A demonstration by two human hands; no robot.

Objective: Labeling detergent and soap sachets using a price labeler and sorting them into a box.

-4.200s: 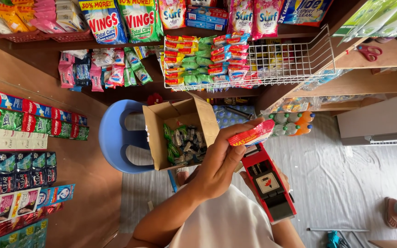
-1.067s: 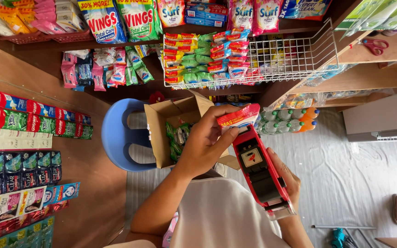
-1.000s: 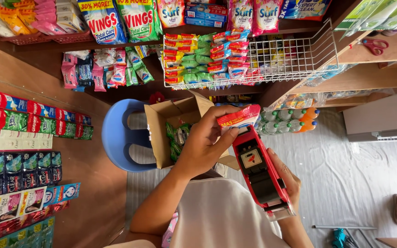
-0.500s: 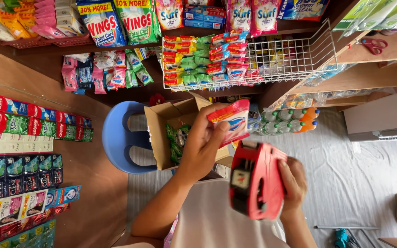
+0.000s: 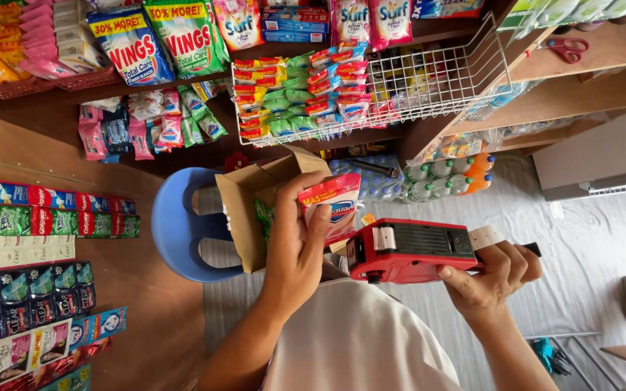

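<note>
1. Your left hand (image 5: 295, 242) is gripping a red soap packet (image 5: 333, 205) at centre frame, beside the open cardboard box (image 5: 244, 210).
2. Your right hand (image 5: 490, 275) is closing around the red price-label gun (image 5: 411, 250), at the packet's four o'clock.

Centre frame, the soap packet (image 5: 335, 206) is showing red and white with a blue oval. The label gun (image 5: 411, 250) at right of centre is showing red with dark grey parts. The stool (image 5: 175, 228) at centre left is looking blue, the box (image 5: 244, 210) plain brown, and the wire basket (image 5: 436, 80) at upper centre probably white.
</note>
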